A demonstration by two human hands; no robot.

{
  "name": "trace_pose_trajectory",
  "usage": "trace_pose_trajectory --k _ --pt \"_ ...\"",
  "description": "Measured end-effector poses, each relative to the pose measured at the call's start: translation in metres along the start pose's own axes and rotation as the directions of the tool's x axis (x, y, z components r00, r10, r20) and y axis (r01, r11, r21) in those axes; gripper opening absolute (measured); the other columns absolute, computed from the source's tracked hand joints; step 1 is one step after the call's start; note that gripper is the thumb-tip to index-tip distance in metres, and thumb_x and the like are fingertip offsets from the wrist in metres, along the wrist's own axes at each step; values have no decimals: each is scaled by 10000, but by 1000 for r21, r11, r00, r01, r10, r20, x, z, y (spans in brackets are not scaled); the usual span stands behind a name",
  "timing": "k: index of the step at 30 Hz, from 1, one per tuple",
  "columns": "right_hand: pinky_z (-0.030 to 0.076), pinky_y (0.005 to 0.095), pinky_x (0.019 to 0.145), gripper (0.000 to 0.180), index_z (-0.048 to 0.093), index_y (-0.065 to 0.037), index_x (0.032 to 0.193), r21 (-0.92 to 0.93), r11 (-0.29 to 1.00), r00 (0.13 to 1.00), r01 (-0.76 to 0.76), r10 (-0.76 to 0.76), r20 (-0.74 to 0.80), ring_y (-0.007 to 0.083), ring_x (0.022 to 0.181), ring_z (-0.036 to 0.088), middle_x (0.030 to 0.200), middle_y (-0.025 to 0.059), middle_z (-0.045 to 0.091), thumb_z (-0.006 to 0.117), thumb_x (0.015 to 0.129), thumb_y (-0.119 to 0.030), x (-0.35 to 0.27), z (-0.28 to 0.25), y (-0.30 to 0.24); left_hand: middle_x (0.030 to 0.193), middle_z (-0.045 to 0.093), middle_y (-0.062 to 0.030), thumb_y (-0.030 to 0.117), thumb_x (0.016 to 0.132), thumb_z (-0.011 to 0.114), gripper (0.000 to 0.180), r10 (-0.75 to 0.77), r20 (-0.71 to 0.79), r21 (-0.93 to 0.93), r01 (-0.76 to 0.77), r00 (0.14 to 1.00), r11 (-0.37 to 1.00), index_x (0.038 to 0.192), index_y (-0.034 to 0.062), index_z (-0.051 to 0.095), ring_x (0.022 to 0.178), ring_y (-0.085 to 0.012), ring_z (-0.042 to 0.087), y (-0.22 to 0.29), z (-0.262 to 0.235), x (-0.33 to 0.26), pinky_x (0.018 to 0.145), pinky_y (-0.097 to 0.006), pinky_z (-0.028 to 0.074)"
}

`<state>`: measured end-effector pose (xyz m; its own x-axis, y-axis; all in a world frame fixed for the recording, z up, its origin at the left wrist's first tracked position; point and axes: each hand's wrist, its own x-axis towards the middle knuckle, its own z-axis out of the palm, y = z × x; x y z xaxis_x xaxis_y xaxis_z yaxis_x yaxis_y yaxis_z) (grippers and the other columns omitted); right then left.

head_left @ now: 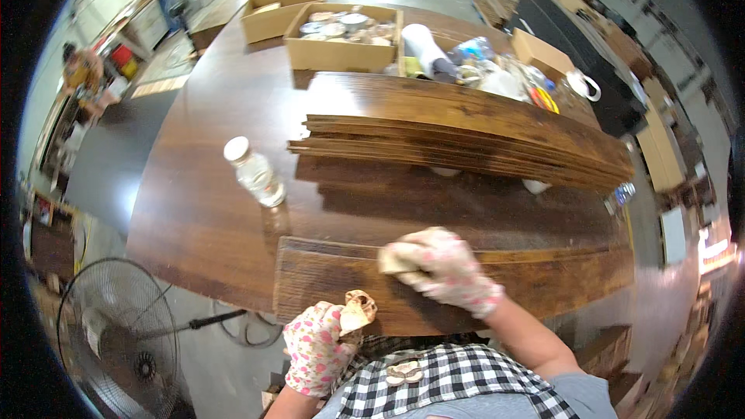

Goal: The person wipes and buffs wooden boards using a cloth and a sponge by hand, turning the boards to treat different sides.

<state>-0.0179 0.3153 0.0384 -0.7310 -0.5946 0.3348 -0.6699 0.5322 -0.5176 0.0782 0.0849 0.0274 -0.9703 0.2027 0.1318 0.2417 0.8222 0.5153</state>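
Note:
A dark brown wooden plank (326, 271) with a grooved left end lies along the near edge of the table in front of me. My right hand (450, 268), in a white glove with a pink floral print, is closed around a beige folded cloth (399, 258) over the plank's middle; motion blurs it slightly. At the plank's lower left edge, my left hand (317, 348), gloved alike, grips a crumpled beige cloth (358, 313) with a dark stain. A clear bottle with a white cap (260, 180) stands on the table beyond the plank's left end.
Behind the plank, a stack of similar planks (466, 147) rests raised on small supports. Farther back are an open carton of round tins (341, 54), another carton (264, 23) and a cluttered pile of bags (500, 81). A floor fan (116, 341) stands left; people work far left.

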Motion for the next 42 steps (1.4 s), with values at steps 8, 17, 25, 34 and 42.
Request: trace_pose_trajectory --k 8,17,25,34,42 --pt "484 378 829 172 689 -124 906 -153 865 877 -478 462 -128 269 899 625 925 78 671 696 768 -225 -112 -85 34 827 627 -135 307 691 721 323 13 8 117 -14 1000 993 807 21 627 743 -297 621 -2 19 4 627 -405 488" --pt "502 400 746 201 620 -138 959 -191 962 979 -197 184 -86 287 847 616 916 75 638 657 797 -252 -79 -45 22 730 592 -105 255 664 742 266 97 156 71 -109 983 991 778 56 607 706 -305 611 34 30 33 634 -396 487" --pt "498 382 728 130 648 -150 912 -232 904 909 -359 283 -306 260 815 623 878 57 663 662 807 -226 -147 -105 57 744 621 -100 247 681 729 217 153 180 13 -158 972 987 788 79 640 709 -302 622 54 52 41 637 -382 493" --pt "484 374 774 149 675 -119 914 -366 759 842 -539 467 -272 254 839 627 870 65 670 656 794 -205 -252 -183 98 803 615 -104 291 646 735 339 163 329 30 -182 930 983 849 37 639 773 -298 629 117 85 52 674 -396 504" --pt "488 361 698 123 622 -208 924 -285 932 945 -223 135 -298 235 770 618 837 11 617 632 802 -225 -249 -167 116 854 629 -104 365 726 690 361 279 458 59 -342 844 938 915 62 642 785 -298 637 246 163 67 686 -419 502"
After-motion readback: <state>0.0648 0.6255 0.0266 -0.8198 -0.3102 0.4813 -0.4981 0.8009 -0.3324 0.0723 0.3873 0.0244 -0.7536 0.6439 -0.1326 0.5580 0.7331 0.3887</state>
